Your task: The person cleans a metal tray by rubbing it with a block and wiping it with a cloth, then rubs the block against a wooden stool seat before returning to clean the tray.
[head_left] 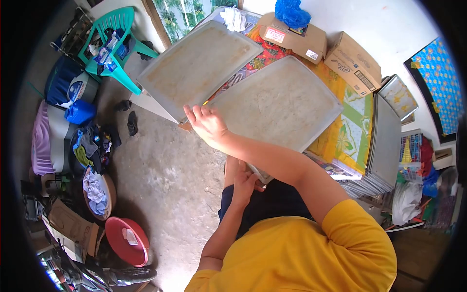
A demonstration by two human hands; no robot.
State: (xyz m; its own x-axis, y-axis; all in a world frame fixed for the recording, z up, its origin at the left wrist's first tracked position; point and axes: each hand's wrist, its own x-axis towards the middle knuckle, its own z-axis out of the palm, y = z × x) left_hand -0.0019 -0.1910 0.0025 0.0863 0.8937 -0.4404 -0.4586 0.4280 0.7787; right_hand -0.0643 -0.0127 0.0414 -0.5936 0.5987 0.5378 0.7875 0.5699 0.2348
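A large flat grey tray with a worn, stained surface and a pale rim lies at a slant in front of me. My right hand is at its left corner, fingers bent at the edge, thumb hidden. Lower down, my left hand pinches the tray's near corner beside my lap, partly shaded. A second, similar tray with brownish stains rests beyond, to the left, touched by neither hand.
Cardboard boxes and a blue plastic bag stand at the back of the cloth-covered table. Stacked panels are on the right. Left are a green chair, a red basin, clothes and footwear.
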